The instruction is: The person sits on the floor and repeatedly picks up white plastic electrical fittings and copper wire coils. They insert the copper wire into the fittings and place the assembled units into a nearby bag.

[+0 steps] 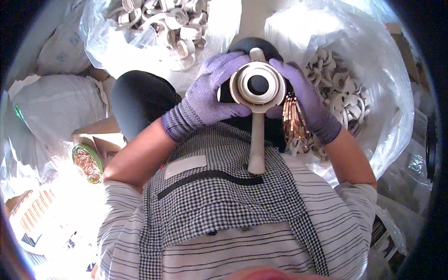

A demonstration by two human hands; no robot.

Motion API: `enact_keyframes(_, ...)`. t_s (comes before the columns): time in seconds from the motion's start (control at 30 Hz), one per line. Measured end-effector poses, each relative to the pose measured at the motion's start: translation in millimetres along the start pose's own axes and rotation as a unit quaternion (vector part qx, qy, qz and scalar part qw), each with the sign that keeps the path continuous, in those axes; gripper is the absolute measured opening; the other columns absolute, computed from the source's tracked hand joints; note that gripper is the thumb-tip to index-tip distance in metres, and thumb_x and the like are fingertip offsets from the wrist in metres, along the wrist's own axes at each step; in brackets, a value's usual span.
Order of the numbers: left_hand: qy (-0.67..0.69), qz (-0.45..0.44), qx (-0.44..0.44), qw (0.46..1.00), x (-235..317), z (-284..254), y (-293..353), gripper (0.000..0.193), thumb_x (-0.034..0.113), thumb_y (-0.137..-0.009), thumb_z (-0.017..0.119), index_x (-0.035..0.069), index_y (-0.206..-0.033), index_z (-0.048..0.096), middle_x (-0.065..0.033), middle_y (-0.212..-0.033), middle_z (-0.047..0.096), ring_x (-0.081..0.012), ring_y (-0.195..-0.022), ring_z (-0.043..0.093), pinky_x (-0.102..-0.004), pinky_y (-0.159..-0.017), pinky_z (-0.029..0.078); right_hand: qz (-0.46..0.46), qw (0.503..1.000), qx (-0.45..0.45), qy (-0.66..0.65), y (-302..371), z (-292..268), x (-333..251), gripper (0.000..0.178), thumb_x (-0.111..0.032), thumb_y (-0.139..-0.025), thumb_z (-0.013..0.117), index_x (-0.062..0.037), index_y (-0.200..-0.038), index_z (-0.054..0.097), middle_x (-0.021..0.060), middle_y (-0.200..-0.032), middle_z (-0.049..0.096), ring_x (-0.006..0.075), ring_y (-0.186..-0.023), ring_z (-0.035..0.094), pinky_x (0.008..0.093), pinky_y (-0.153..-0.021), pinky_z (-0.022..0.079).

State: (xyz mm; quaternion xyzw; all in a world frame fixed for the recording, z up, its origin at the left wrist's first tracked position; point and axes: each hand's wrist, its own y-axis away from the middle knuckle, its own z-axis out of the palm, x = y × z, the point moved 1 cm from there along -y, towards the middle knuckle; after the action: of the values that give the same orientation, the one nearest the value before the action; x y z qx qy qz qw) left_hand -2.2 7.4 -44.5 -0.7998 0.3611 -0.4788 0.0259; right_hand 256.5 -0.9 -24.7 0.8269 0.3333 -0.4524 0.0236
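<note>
Between my two gloved hands I hold a beige plastic round part (258,105) with stepped rings and a hole in its middle. A long straight handle (256,142) runs from it toward my apron, and a short tab sticks out on the far side. My left hand (217,86) grips the left rim, fingers on top and thumb below. On the right rim, my right hand (301,93) is curled, some of its fingers hidden behind the part. A bundle of thin copper-coloured strips (294,122) hangs at my right palm; how it is held is hidden.
A clear plastic bag (224,28) of beige curved plastic pieces (175,21) stands far left. Another open bag (392,93) at the right holds similar pieces (343,84). At left are a cardboard box (100,128) and a green-rimmed round container (87,163) with copper-coloured bits.
</note>
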Motion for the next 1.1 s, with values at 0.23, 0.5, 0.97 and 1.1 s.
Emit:
enact_keyframes(0.23, 0.078, -0.059, -0.011, 0.995, 8, -18, 5, 0.092, 0.042, -0.072, 0.089, 0.006, -0.146, 0.048, -0.0159, -0.142, 0.055, -0.0321, -0.132, 0.052, -0.0439, -0.113, 0.039, 0.042, 0.983, -0.03, 0.178, 4, -4, -22, 0.078, -0.023, -0.085, 0.077, 0.0041, -0.148, 0.04, 0.0219, -0.128, 0.056, 0.0372, -0.116, 0.058, 0.0423, -0.105, 0.045)
enact_keyframes(0.5, 0.47, -0.214, 0.077, 0.853, 34, -39, 5, 0.046, 0.033, -0.093, 0.071, 0.002, -0.127, 0.067, -0.0087, -0.111, 0.073, -0.0181, -0.107, 0.065, -0.0304, -0.093, 0.053, -0.09, 0.986, 0.075, 0.115, -20, 16, -46, 0.055, -0.032, -0.091, 0.072, 0.0049, -0.13, 0.059, 0.0207, -0.125, 0.059, 0.0338, -0.114, 0.059, 0.0461, -0.099, 0.049)
enact_keyframes(0.97, 0.199, -0.438, 0.204, 0.853, 39, -55, 84, 0.075, 0.072, -0.09, 0.053, 0.004, -0.118, 0.068, -0.0167, -0.086, 0.071, -0.0267, -0.076, 0.072, -0.04, -0.071, 0.06, 0.197, 0.897, 0.051, -0.392, -115, 86, -52, 0.046, -0.036, -0.105, 0.044, 0.0017, -0.131, 0.05, 0.0155, -0.124, 0.055, 0.0275, -0.115, 0.056, 0.0403, -0.101, 0.047)
enact_keyframes(1.1, 0.015, -0.365, 0.291, 0.884, 59, -61, 87, 0.071, 0.059, -0.081, 0.073, 0.004, -0.125, 0.063, -0.0241, -0.116, 0.061, -0.0365, -0.112, 0.062, -0.0459, -0.094, 0.051, 0.288, 0.863, 0.035, -0.413, -113, 91, -60, 0.051, -0.04, -0.106, 0.04, -0.001, -0.139, 0.046, 0.0151, -0.128, 0.056, 0.0259, -0.114, 0.058, 0.0386, -0.1, 0.049)
